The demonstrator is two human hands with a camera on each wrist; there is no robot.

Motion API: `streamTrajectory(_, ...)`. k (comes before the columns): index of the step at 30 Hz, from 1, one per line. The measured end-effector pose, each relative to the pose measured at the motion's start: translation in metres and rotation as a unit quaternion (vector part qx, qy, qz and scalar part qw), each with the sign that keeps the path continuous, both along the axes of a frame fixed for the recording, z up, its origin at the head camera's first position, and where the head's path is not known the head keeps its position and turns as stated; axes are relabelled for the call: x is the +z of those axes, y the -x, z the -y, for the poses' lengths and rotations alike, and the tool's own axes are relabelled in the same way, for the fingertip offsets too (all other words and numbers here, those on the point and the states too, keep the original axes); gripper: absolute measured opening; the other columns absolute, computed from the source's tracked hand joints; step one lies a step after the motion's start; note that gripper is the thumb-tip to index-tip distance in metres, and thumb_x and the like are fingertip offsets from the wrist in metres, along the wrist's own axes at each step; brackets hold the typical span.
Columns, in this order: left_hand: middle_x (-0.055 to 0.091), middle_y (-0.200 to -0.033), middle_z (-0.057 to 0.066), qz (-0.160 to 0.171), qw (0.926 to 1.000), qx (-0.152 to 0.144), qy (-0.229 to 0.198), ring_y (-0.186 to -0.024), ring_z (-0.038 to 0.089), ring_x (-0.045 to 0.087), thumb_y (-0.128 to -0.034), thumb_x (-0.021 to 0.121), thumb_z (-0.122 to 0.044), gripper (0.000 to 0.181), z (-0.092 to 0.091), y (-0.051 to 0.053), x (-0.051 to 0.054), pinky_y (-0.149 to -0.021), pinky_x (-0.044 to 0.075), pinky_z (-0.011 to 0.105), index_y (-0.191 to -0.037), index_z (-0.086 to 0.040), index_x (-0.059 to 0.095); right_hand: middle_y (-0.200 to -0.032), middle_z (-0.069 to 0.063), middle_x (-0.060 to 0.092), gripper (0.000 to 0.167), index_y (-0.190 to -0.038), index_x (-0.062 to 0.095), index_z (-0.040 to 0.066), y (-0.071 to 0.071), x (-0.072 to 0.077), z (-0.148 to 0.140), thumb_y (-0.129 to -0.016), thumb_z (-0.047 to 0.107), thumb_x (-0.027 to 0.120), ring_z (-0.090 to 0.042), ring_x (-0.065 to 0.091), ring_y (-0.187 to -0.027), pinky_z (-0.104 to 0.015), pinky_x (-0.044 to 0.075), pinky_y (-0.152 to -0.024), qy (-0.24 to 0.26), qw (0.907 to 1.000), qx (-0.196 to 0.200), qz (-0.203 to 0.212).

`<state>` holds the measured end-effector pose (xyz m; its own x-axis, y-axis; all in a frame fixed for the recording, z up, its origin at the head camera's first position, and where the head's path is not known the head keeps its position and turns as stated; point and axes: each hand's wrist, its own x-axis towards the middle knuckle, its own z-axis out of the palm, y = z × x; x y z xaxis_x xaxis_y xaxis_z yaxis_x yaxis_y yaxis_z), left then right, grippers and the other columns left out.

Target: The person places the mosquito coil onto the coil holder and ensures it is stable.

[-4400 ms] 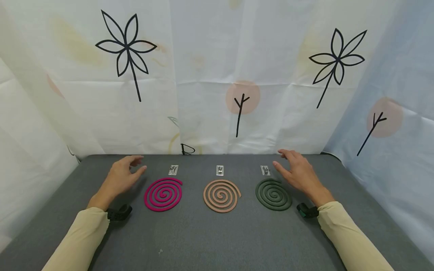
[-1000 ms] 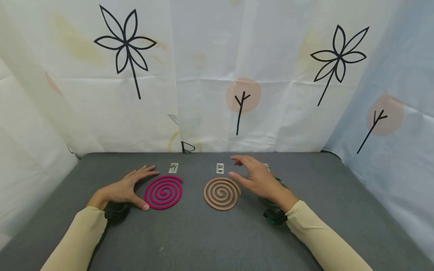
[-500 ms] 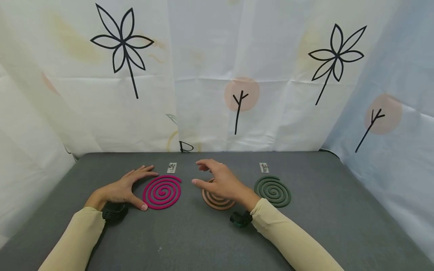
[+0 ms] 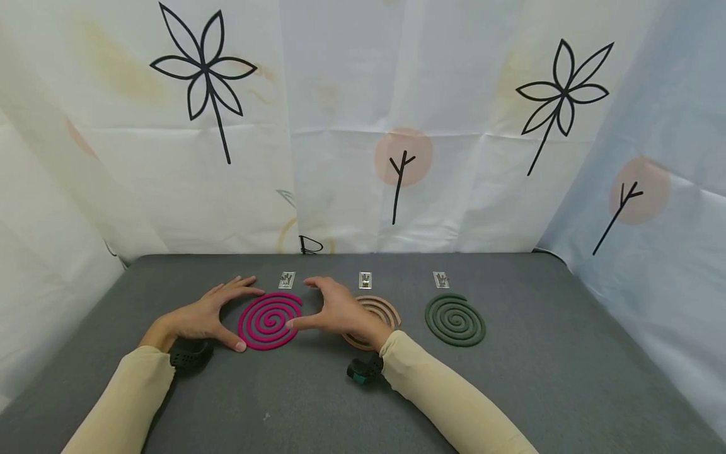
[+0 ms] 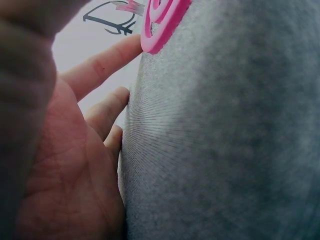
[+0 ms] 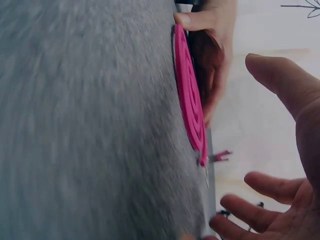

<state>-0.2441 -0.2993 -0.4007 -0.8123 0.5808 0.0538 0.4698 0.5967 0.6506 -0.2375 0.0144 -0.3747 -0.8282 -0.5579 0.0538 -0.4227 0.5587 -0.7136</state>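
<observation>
A pink mosquito coil point(image 4: 271, 321) lies flat on the grey table. My left hand point(image 4: 207, 315) rests at its left side with fingers spread. In the left wrist view, the index fingertip touches the rim of the pink coil point(image 5: 159, 39). My right hand point(image 4: 339, 309) hovers with thumb and fingers apart, its thumb tip over the pink coil's right edge in the head view. Nothing is between its fingers in the right wrist view. Beneath that hand and wrist a tan mosquito coil point(image 4: 391, 310) is partly hidden. Farther right lies a dark green mosquito coil point(image 4: 455, 320).
Three small metal coil stands lie behind the coils: a left stand point(image 4: 287, 280), a middle stand point(image 4: 365, 280) and a right stand point(image 4: 441, 280). The grey table point(image 4: 283, 397) ends at a white patterned curtain point(image 4: 340, 176), which also hangs along both sides.
My right hand has swept left, from beside the green coil across the tan one to the pink coil. Earlier, my left hand came down to the pink coil's left edge; it has since stayed there.
</observation>
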Motion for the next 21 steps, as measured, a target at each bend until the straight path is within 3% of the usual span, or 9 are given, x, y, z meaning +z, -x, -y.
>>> streamTrajectory(5, 0.021, -0.162, 0.028, 0.001, 1.0, 0.002, 0.0, -0.147, 0.057, 0.0, -0.0676, 0.094, -0.034, 0.09, -0.001, 0.0, 0.002, -0.109, -0.002, 0.079, -0.145, -0.011, 0.054, -0.153, -0.008, 0.044, 0.088, -0.152, 0.045, 0.011, -0.001, -0.002, 0.013, -0.082, 0.046, 0.084, -0.026, 0.04, -0.141, -0.045, 0.041, -0.112, 0.003, 0.9999, -0.011, 0.011)
streamTrajectory(12, 0.021, -0.163, 0.026, 0.002, 1.0, 0.001, 0.004, -0.148, 0.056, 0.0, -0.0685, 0.093, -0.034, 0.09, -0.001, 0.0, 0.001, -0.109, -0.002, 0.079, -0.146, -0.011, 0.053, -0.154, -0.008, 0.043, 0.098, -0.155, 0.041, 0.01, 0.0, -0.007, 0.024, -0.078, 0.052, 0.084, -0.027, 0.036, -0.144, -0.046, 0.032, -0.119, -0.055, 0.998, -0.009, -0.031)
streamTrajectory(21, 0.021, -0.163, 0.026, -0.001, 1.0, 0.0, 0.006, -0.148, 0.056, 0.001, -0.0684, 0.093, -0.035, 0.09, 0.0, 0.0, 0.0, -0.109, -0.001, 0.079, -0.146, -0.011, 0.053, -0.148, -0.007, 0.045, 0.109, -0.157, 0.037, 0.015, -0.001, -0.004, 0.032, -0.071, 0.06, 0.087, -0.026, 0.036, -0.139, -0.051, 0.024, -0.12, -0.099, 0.9947, -0.024, -0.012)
